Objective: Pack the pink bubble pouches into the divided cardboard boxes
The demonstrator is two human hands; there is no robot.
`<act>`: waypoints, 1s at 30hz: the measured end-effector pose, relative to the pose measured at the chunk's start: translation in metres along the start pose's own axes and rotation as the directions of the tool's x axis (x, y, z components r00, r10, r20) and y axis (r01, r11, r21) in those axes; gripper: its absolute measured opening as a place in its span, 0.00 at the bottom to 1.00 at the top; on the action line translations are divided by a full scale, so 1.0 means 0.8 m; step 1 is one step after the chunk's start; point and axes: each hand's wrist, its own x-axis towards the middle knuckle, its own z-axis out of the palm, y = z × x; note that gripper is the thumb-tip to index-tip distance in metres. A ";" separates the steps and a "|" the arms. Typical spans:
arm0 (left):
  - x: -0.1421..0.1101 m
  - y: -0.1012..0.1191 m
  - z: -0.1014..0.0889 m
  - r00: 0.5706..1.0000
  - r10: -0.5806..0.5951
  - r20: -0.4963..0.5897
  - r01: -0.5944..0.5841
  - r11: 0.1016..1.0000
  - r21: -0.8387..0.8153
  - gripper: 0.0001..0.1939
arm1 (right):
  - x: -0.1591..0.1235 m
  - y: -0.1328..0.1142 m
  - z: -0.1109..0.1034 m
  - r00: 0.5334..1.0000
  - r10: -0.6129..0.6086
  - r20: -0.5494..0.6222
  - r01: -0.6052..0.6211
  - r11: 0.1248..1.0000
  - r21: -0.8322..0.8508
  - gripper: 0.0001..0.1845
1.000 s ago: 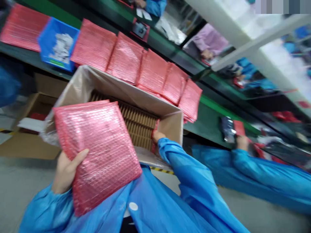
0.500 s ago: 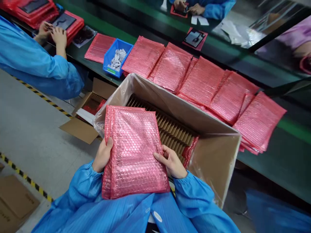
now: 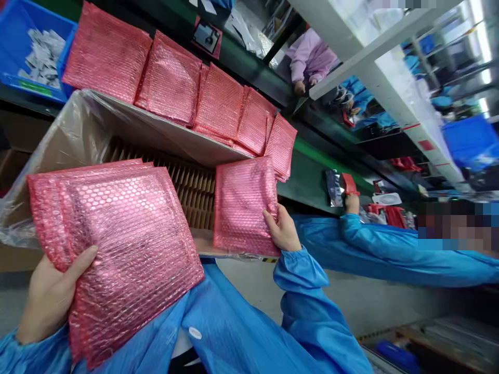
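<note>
My left hand (image 3: 52,296) grips several stacked pink bubble-wrap pouches (image 3: 132,249) by their left edge, thumb on top, close to my body. In my right hand (image 3: 286,231) is another pink bubble-wrap pouch (image 3: 245,205), pinched at its right edge and raised over the right part of a large carton. That carton (image 3: 167,132) has a clear plastic liner over its rim. Rows of brown cardboard dividers (image 3: 193,189) stand inside it, partly hidden by the pouches.
Piles of pink bubble-wrap pouches (image 3: 226,101) line the green bench (image 3: 307,171) behind the carton. A blue bin (image 3: 42,88) with small grey-white pieces is at the left. At the right, a co-worker's blue sleeve (image 3: 382,254) reaches to the bench. A white beam (image 3: 385,49) crosses above.
The view has swung to the right. My right hand has left the stack and now holds a separate pouch to the right, while my left hand keeps the stack.
</note>
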 end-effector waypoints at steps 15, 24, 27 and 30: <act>-0.010 0.023 0.006 0.996 -0.085 -0.014 0.086 0.995 0.046 0.28 | 0.024 0.000 0.002 0.988 0.066 0.142 0.073 0.608 -0.791 0.26; -0.008 0.005 0.006 0.992 -0.122 0.027 0.125 0.985 -0.123 0.28 | 0.036 -0.011 0.016 0.977 0.126 0.173 0.068 0.583 -0.810 0.25; -0.009 0.006 0.006 0.996 -0.091 -0.011 0.090 0.991 -0.095 0.28 | 0.057 -0.011 0.076 0.952 0.225 0.208 0.028 0.610 -0.792 0.25; -0.009 0.008 0.007 0.998 -0.053 -0.039 0.052 0.998 -0.035 0.28 | 0.071 -0.006 0.123 0.933 0.260 0.248 0.019 0.653 -0.757 0.27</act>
